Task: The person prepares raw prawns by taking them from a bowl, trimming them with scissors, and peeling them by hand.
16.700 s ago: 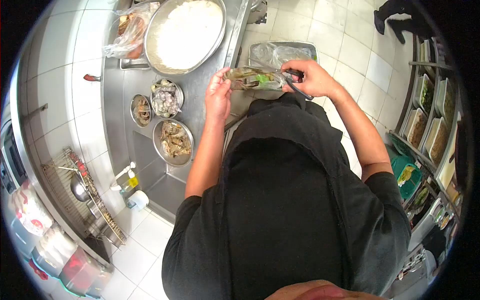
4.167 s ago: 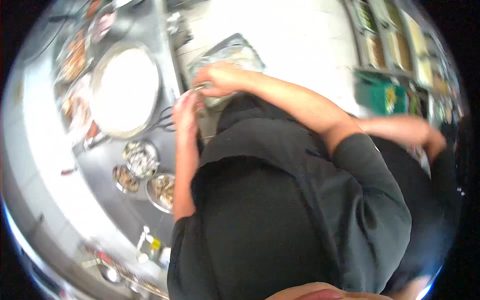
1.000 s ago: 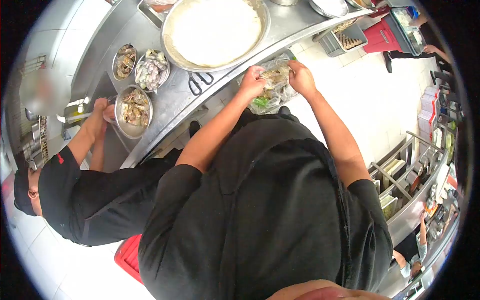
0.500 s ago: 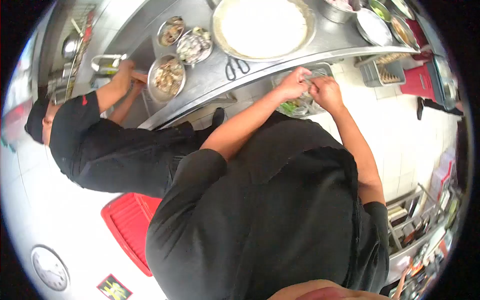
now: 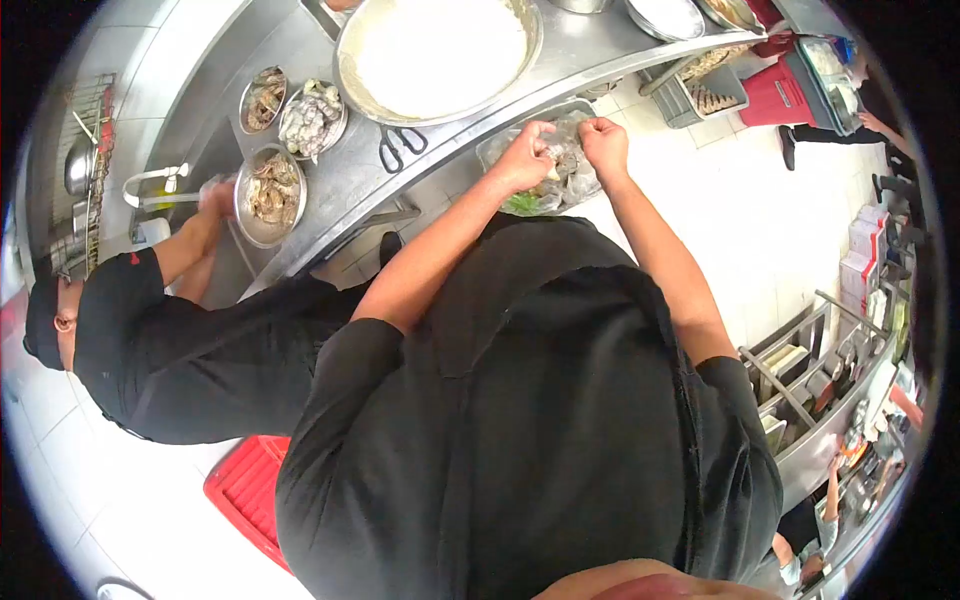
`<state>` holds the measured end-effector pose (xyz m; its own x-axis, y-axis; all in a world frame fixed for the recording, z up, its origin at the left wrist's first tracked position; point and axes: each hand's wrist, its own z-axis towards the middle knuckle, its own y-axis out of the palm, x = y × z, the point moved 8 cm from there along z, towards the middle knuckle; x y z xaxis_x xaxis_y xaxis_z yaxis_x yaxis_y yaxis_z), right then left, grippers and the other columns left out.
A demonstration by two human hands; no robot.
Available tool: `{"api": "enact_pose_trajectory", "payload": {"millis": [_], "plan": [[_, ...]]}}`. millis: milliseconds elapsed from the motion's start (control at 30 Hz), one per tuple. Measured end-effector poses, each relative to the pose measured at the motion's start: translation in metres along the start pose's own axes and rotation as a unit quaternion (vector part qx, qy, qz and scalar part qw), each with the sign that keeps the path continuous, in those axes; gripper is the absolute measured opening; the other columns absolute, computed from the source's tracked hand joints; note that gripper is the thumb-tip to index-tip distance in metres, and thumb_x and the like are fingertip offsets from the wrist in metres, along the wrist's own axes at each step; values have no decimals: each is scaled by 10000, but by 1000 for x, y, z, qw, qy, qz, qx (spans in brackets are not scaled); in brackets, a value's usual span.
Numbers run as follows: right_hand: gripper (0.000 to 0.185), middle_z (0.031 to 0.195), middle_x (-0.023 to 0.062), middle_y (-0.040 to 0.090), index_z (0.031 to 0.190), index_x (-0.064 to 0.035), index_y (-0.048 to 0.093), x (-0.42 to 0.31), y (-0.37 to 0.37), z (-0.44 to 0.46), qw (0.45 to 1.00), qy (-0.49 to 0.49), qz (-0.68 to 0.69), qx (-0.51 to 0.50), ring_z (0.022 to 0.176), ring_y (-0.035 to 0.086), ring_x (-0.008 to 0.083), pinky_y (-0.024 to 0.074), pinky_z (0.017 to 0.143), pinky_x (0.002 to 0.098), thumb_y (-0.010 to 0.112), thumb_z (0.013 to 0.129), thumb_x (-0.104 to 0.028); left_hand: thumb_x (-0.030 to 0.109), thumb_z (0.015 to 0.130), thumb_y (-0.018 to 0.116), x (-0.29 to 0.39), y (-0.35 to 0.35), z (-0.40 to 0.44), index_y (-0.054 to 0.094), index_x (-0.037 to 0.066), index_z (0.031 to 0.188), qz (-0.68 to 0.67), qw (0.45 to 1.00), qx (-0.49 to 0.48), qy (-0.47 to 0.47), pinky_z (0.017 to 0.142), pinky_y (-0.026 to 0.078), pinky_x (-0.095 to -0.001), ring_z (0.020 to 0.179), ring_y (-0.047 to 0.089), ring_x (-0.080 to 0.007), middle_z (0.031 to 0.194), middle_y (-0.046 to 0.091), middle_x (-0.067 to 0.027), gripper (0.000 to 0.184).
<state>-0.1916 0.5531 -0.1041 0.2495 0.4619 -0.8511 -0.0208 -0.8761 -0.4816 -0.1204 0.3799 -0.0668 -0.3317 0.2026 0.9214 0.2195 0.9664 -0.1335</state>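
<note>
My left hand (image 5: 525,158) is curled in front of the table edge, with a small pale piece (image 5: 552,172) showing at its fingertips; its kind is unclear. My right hand (image 5: 603,147) is closed with its fingers pressed together, a short gap to the right. Anything inside its fingers is hidden. Beneath both hands is a container (image 5: 490,155) lined with clear plastic, holding crumpled plastic and something green. Black-handled scissors (image 5: 402,148) lie on the steel table (image 5: 350,185) to the left. A bowl of grey shrimp-like pieces (image 5: 312,118) stands beyond them.
A wide pan (image 5: 538,52) of white contents occupies the table's middle. Two more metal bowls (image 5: 270,195) (image 5: 263,98) of food stand at left. A co-worker (image 5: 200,340) works beside me at the sink. Grey crates (image 5: 688,105) and a red bin (image 5: 776,95) are at right.
My view has shifted, so the table and bowls appear farther left and higher. My hands, close together before, are now apart, the right one drawn away from the left.
</note>
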Motion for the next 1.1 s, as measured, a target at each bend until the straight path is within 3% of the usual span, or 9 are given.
{"api": "enact_pose_trajectory", "payload": {"millis": [133, 267, 300, 400, 433, 533, 700, 1000, 1100], "plan": [[225, 738, 158, 711, 842, -30, 743, 9, -27, 22, 999, -39, 14, 35, 699, 701, 251, 542, 703, 356, 628, 811, -221, -77, 830, 507, -9, -14, -6, 445, 51, 1320, -44, 999, 20, 2, 635, 398, -244, 726, 497, -94, 832, 537, -15, 510], [221, 788, 148, 732, 959, -13, 744, 15, 0, 16, 962, -170, -187, -108, 715, 706, 197, 544, 706, 325, 611, 822, -124, -76, 842, 504, -22, -23, -2, 472, 32, 1286, -95, 995, 23, 20, 707, 442, -251, 825, 564, -118, 947, 609, -54, 458], [252, 854, 124, 743, 1050, 0, 725, 27, 8, 15, 967, -119, -181, -136, 769, 703, 194, 539, 744, 304, 622, 844, -102, -75, 846, 506, -23, -25, -2, 480, 29, 1276, -100, 995, 20, 20, 725, 453, -257, 848, 576, -125, 977, 619, -62, 444], [273, 943, 122, 734, 1064, -7, 710, 42, 19, 3, 986, -23, 56, -156, 879, 695, 227, 539, 802, 353, 655, 832, -140, -65, 856, 519, -24, -29, -6, 495, 27, 1248, -148, 989, 27, 10, 761, 477, -278, 879, 587, -138, 1033, 631, -70, 404], [305, 1019, 74, 713, 1133, 4, 668, 32, 25, -12, 954, 53, 190, -225, 913, 667, 169, 536, 781, 330, 674, 844, -91, -60, 859, 524, -21, -31, -9, 499, 27, 1239, -168, 985, 32, 5, 770, 483, -286, 883, 588, -141, 1045, 632, -71, 391], [273, 1019, 55, 706, 1136, -22, 661, -25, 35, -64, 886, 118, 334, -299, 880, 644, 113, 516, 739, 264, 680, 870, -83, -51, 864, 536, -22, -32, -11, 507, 35, 1224, -215, 976, 41, 1, 771, 495, -294, 872, 581, -146, 1030, 611, -55, 372], [126, 796, -42, 609, 921, -62, 620, -48, 50, -65, 910, -13, 357, -212, 662, 521, 27, 403, 585, 202, 705, 851, 1, -40, 865, 555, -21, -26, -15, 515, 45, 1220, -257, 966, 38, 7, 744, 524, -315, 853, 570, -141, 989, 565, -40, 367], [82, 694, 51, 672, 873, -37, 695, 5, 31, -16, 988, -53, 136, -58, 653, 609, 108, 495, 609, 276, 674, 844, -111, -19, 895, 571, -23, -20, -19, 543, 44, 1215, -304, 952, -4, -28, 761, 548, -325, 895, 610, -166, 1007, 605, -68, 328], [217, 918, 189, 709, 948, -51, 739, -3, 21, -11, 969, -224, -79, -63, 856, 691, 349, 540, 785, 398, 647, 873, -233, -19, 897, 569, -21, -26, -27, 553, 46, 1217, -305, 952, 20, -27, 766, 549, -325, 886, 613, -165, 982, 612, -62, 327]]}}
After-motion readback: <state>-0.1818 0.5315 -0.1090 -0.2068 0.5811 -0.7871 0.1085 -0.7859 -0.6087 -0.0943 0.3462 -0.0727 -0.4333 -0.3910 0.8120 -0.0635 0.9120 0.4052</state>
